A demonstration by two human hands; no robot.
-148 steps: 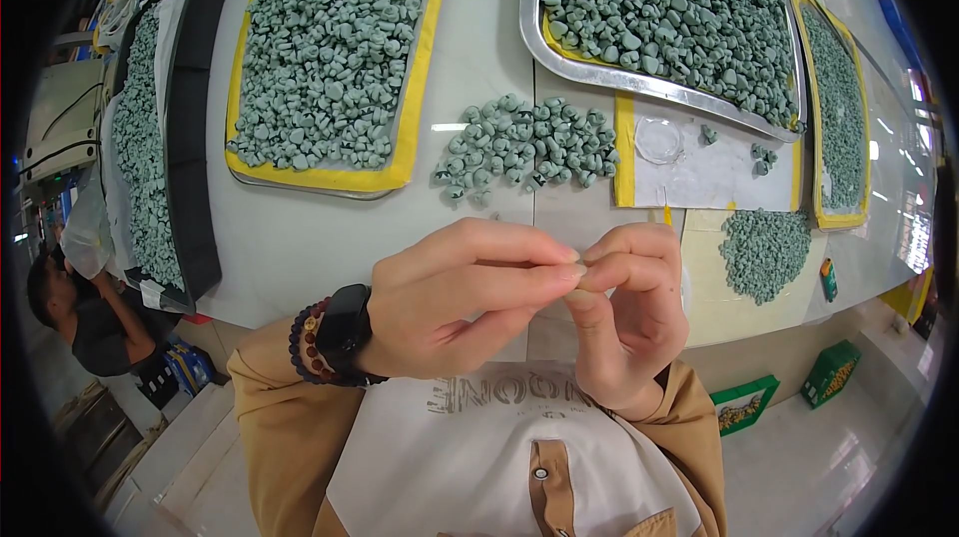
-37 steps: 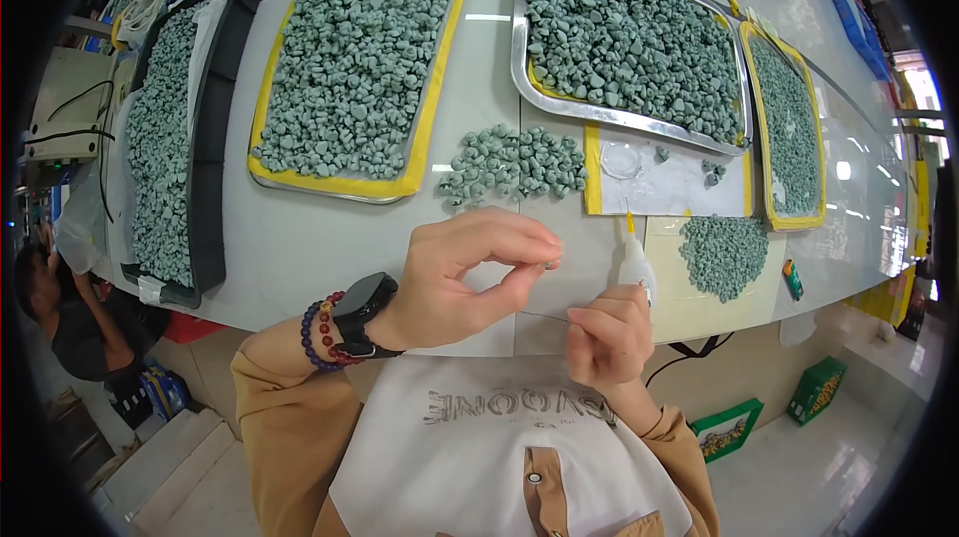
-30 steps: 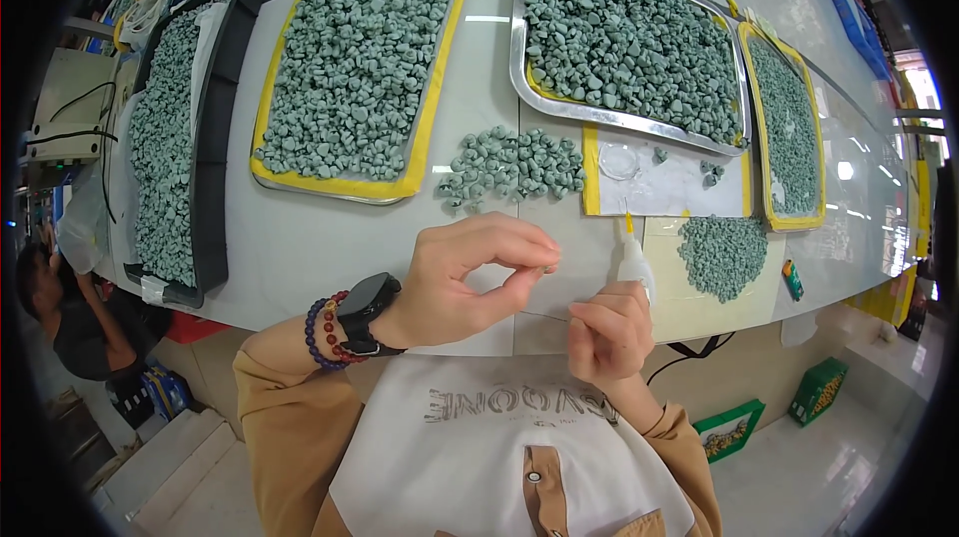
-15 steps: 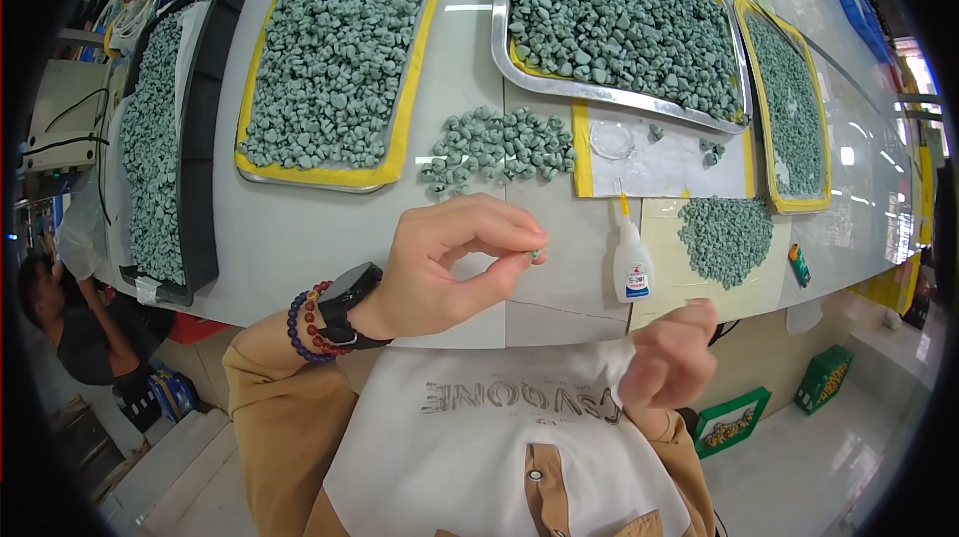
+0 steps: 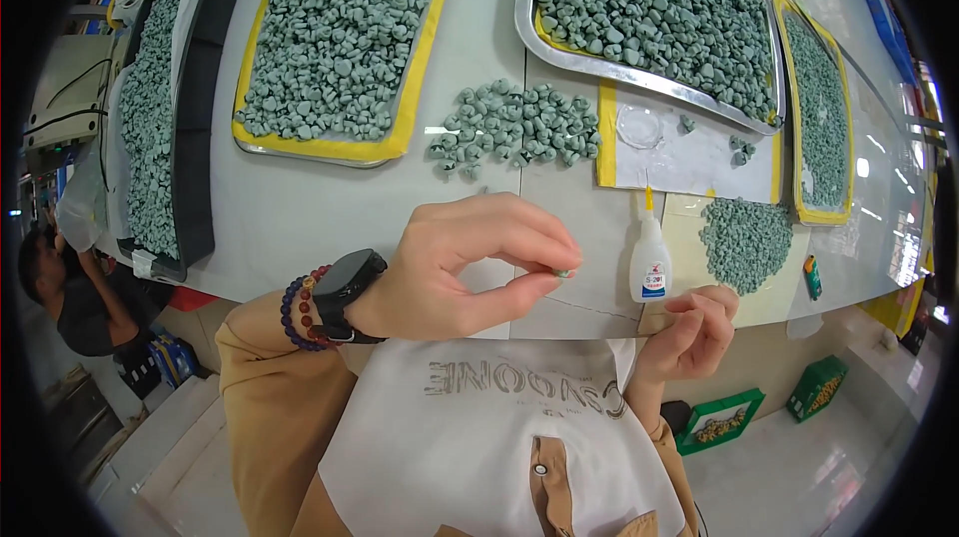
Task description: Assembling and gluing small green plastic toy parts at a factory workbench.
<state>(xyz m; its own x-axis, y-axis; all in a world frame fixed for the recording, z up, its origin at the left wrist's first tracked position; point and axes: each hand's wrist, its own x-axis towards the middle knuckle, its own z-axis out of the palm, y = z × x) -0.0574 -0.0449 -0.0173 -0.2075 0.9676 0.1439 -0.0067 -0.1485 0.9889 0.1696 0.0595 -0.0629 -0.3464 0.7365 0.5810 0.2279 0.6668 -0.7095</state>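
Observation:
My left hand (image 5: 479, 262), with a black watch (image 5: 350, 282) and bead bracelets on its wrist, pinches a small green stone piece (image 5: 562, 274) between thumb and fingertips above the table's front edge. Most of the piece is covered by the fingers. My right hand (image 5: 694, 332) is at the table edge with curled fingers pressed together; whatever they hold, if anything, is hidden. Just beyond it is a white glue bottle (image 5: 651, 255) with a yellow nozzle pointing away from me. Behind my left hand lies a loose group of rounded green stones (image 5: 514, 127).
Green stones fill a yellow-edged tray (image 5: 398, 145), a metal tray (image 5: 599, 72), a narrow tray at right (image 5: 844, 207) and a black bin (image 5: 195, 127). Small chips (image 5: 747, 242) lie by a white sheet (image 5: 689, 172). A lighter (image 5: 812, 277) is at right; another person (image 5: 85, 312) sits at far left.
My right hand has risen from in front of my apron to the table edge by the glue bottle. The left hand keeps its pinch, a little lower and further right in view, which itself has shifted.

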